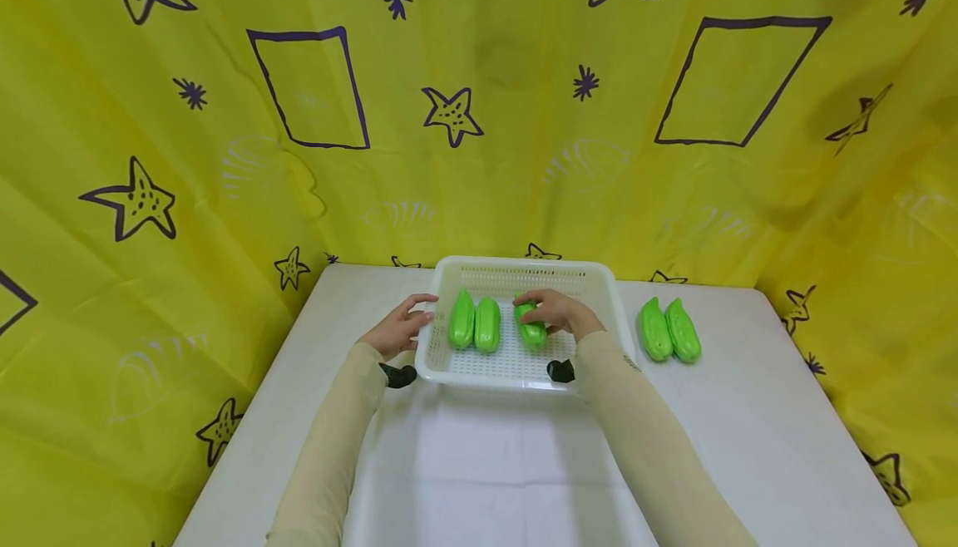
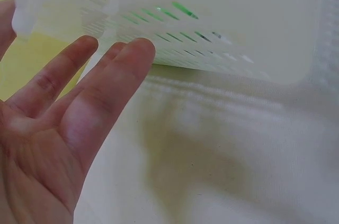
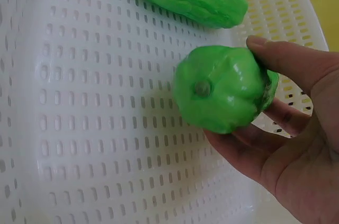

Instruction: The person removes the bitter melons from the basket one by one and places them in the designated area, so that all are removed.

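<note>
A white perforated basket [image 1: 509, 376] stands on the table. My right hand [image 1: 557, 312] reaches inside and grips a glossy green gourd [image 3: 212, 89], lobed and long like a bitter melon. In the right wrist view my thumb lies along one side of it and my fingers along the other, with its blunt end facing the camera. Left of it in the basket lie two similar green gourds [image 1: 462, 320] side by side. My left hand [image 1: 395, 330] is at the basket's left wall, fingers fairly straight, fingertips [image 2: 140, 49] right by the outside of it.
Two more green gourds [image 1: 669, 331] lie together on the white table [image 1: 748, 414], right of the basket. A yellow curtain [image 1: 509, 189] with starfish drawings hangs close behind the basket and along both sides. Black straps sit at both wrists.
</note>
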{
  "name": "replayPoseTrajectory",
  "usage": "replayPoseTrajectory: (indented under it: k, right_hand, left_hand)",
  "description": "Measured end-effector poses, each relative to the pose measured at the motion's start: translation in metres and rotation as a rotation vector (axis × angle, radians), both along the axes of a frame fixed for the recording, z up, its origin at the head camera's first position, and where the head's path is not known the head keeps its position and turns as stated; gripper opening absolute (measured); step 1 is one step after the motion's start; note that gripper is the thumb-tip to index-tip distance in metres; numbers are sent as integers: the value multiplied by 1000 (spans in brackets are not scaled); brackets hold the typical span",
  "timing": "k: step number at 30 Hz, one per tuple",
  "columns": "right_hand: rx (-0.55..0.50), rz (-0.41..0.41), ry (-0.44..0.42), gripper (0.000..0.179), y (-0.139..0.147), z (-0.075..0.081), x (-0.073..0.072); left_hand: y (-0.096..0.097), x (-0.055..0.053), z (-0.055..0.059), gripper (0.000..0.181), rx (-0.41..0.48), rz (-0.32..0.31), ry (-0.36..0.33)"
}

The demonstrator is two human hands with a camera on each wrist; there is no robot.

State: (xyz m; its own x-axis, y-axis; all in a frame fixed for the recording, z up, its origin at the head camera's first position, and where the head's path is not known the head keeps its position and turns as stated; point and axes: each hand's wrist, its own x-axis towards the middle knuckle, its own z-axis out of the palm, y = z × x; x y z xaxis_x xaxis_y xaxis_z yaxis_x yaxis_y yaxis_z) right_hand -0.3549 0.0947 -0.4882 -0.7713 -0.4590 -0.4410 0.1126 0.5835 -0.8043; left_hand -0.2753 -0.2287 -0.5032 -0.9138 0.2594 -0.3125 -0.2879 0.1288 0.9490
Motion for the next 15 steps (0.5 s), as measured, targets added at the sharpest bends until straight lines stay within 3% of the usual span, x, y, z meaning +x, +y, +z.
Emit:
replayPoseTrajectory:
  k: [15]
  right_hand:
    - [-66, 8, 164, 52, 5, 11, -1]
  left_hand:
    - [-1, 0, -1, 43, 4, -11, 1]
